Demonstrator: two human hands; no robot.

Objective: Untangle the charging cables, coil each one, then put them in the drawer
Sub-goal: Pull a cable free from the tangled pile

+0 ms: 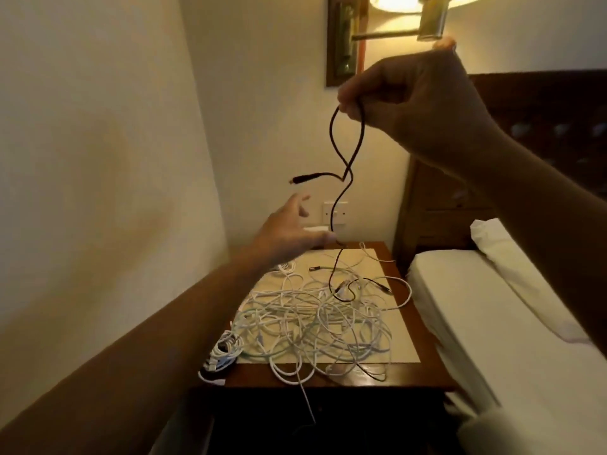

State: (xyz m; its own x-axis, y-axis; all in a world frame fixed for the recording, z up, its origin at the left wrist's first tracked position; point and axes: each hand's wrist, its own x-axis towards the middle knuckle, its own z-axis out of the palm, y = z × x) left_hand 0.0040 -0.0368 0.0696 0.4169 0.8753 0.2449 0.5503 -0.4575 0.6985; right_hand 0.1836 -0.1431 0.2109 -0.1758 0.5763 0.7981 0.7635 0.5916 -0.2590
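Hanging near-upright above the nightstand (427, 372): black cable (333, 210), top loop pinched in the right hand (417, 103), lower end in the white tangle (312, 323). Left hand (289, 231), fingers spread and empty, just beside the strand.

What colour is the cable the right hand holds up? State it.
Black, or very dark; the head view shows the cable hanging from the right hand.

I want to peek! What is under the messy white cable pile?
A pale mat on the wooden nightstand. The cable pile hides the mat's middle, so anything there cannot be seen.
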